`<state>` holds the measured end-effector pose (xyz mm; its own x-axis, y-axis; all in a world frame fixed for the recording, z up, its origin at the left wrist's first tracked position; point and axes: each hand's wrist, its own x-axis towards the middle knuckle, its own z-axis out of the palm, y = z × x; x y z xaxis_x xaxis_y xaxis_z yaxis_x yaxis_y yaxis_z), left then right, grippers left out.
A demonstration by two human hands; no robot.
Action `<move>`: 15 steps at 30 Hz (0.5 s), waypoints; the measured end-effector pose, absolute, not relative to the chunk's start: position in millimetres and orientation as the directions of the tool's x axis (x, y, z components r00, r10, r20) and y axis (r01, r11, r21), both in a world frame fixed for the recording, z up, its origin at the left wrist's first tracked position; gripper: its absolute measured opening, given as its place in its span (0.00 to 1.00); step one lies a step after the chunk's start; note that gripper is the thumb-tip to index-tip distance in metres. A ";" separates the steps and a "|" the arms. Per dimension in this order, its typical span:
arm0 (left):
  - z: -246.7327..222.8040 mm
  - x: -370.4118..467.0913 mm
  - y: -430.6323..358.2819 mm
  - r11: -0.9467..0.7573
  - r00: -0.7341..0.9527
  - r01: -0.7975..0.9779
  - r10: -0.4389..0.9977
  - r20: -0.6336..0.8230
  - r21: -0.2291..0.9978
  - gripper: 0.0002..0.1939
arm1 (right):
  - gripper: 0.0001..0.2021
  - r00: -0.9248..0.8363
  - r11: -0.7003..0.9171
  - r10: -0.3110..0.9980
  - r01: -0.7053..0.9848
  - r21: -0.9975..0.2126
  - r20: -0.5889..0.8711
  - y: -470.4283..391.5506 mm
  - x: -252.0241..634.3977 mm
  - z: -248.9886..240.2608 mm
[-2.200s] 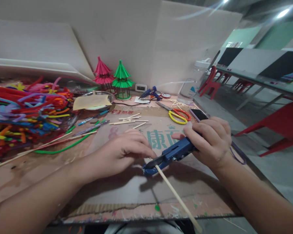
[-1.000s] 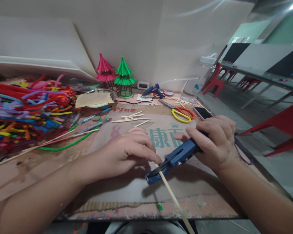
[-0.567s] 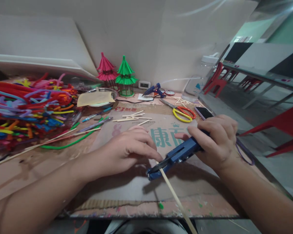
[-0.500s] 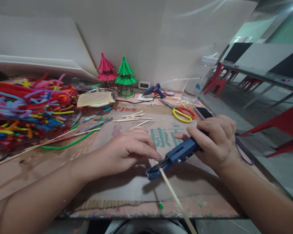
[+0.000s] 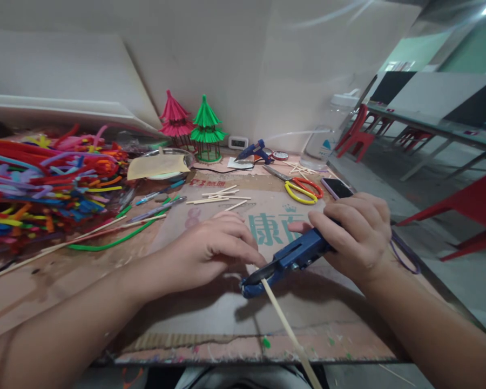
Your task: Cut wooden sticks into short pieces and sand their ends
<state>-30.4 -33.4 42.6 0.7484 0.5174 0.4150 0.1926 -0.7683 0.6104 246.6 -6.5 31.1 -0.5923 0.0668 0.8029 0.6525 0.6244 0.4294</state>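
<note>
Right hand (image 5: 354, 232): grip closed round blue cutter (image 5: 299, 255). Wooden stick (image 5: 285, 324) sits in cutter's jaws, above counter (image 5: 48, 273). Left hand (image 5: 221, 248): grip pinched at stick's far end, thumb hidden. Containers, back: clear bottle (image 5: 318, 147), lidded, contents unclear; round dish (image 5: 189, 156), tan sheet (image 5: 157, 166) across top, inside hidden.

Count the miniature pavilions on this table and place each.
2: the green pavilion, near the back wall left of the blue glue gun, and the pink pavilion, farther left, partly behind the green one. No others show.
</note>
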 end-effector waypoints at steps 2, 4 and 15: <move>42.3 -30.1 -33.3 -0.763 0.749 0.191 0.520 0.411 0.617 0.16 | 0.06 -0.609 0.629 0.057 0.637 0.445 0.791 -6.6 246.9 32.3; 42.5 -29.4 -33.6 -0.754 0.748 0.193 0.527 0.403 0.627 0.15 | 0.05 -0.636 0.645 0.061 0.613 0.456 0.769 -5.7 248.1 32.1; 42.1 -29.3 -43.0 -0.466 0.619 0.326 0.763 0.187 0.823 0.18 | 0.07 -0.693 0.772 0.341 0.592 0.232 0.635 -0.5 247.2 19.7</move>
<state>-29.3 -43.0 42.1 0.6194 0.7626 0.1865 0.3257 -0.4657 0.8228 247.2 -0.5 19.7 -0.6930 0.3409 0.6352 0.5920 0.7719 0.2316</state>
